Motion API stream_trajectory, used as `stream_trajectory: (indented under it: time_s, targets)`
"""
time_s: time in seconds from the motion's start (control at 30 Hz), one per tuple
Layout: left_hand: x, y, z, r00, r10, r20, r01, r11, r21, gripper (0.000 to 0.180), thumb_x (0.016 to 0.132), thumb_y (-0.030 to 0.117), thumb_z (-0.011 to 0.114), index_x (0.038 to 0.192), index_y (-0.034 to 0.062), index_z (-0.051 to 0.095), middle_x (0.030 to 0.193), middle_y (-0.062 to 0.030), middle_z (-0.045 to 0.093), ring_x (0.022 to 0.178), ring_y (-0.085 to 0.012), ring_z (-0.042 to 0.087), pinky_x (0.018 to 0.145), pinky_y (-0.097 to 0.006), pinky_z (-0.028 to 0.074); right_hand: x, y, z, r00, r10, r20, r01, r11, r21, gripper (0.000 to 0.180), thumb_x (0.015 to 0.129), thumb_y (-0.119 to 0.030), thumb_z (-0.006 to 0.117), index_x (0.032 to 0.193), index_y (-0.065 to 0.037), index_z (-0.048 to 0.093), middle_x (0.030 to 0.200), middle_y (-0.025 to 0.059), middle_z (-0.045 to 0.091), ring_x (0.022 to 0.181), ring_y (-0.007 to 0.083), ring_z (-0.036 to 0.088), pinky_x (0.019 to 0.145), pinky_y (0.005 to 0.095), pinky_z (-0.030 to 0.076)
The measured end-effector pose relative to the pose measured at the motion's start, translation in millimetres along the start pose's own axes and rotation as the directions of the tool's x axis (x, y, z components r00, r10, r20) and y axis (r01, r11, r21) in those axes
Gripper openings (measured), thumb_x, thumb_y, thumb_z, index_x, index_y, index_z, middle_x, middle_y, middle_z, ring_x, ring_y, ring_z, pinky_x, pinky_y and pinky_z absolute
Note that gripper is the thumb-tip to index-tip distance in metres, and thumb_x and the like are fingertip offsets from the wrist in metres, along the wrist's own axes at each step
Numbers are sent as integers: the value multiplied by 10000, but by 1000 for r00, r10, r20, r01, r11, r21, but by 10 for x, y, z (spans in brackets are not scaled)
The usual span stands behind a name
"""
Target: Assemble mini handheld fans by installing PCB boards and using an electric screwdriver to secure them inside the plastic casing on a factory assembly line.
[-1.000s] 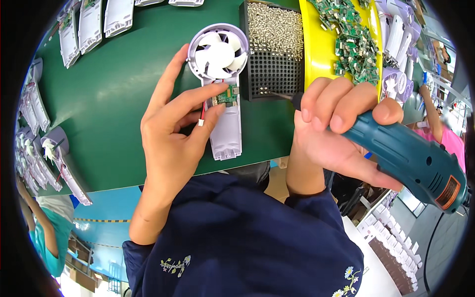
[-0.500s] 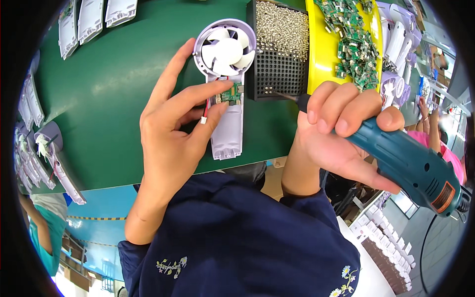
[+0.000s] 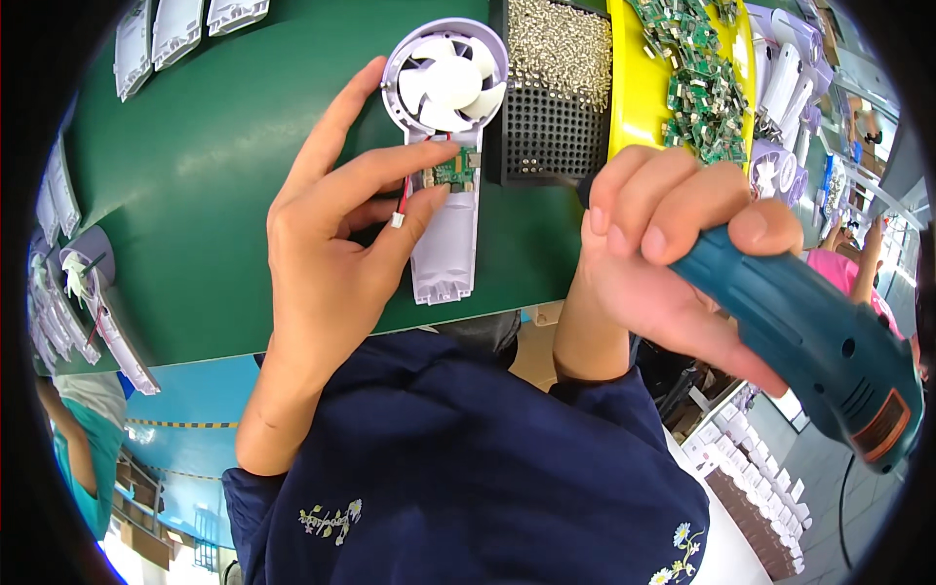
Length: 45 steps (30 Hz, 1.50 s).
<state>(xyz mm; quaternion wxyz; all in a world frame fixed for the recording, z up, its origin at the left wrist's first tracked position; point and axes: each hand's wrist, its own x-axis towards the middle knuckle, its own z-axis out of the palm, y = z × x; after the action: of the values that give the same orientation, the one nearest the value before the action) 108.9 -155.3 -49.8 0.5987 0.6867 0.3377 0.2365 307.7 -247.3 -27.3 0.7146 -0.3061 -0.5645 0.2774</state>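
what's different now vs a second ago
The rear of the teal power driver in the right hand has swung lower in the picture. The view shifted slightly, so the lilac fan housing and black screw tray appear higher and further right. Nothing was taken or let go: the left hand still holds the green circuit board at the housing, the right still grips the driver.

power screwdriver: 1 | perforated tray: 1 | yellow bin: 1 | upper-left shells: 3
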Motion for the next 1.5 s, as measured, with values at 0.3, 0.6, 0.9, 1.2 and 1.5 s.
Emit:
stream_trajectory:
  time_s: [0.3,0.6,0.9,1.2,1.5]
  targets:
    - [12,-56,45,995,33,-95,-38,998,-53,297,799,-88,713,1047,70,759,1453,-171,498,816,-146,705,623,-235,575,-9,-39,56,999,-39,-30,38,999,-30,952,786,-867,465,1287,-57,479,822,86,510,603,195,475,527,347,401]
    - [18,-50,44,995,44,-93,-50,997,-60,282,804,-73,720,1047,67,753,1450,-194,491,837,-180,714,664,-262,602,153,-164,441,998,-13,-69,11,1000,-22,806,829,-785,536,1266,-107,508,828,51,497,596,174,463,524,341,394]
    - [4,-51,39,993,93,-78,-95,995,-15,306,798,-110,697,1061,37,751,1486,-139,480,687,-16,586,536,-163,427,120,89,534,999,-21,-35,20,1000,-18,849,823,-808,509,1277,-92,468,826,94,507,597,212,478,531,369,421]
    - [14,-62,35,987,129,-97,-129,992,12,326,775,-111,705,1049,58,755,1479,-150,486,715,-49,634,539,-178,470,120,57,590,999,-27,-36,26,1000,-10,803,847,-778,517,1255,-87,489,820,83,514,584,193,485,527,355,401]
    - [18,-51,14,989,128,-76,-128,992,5,341,764,-98,703,1060,63,755,1469,-181,483,897,-118,689,606,-198,546,128,79,576,997,-46,-64,45,999,-14,836,834,-801,504,1254,-77,505,820,68,520,573,186,486,524,348,406]
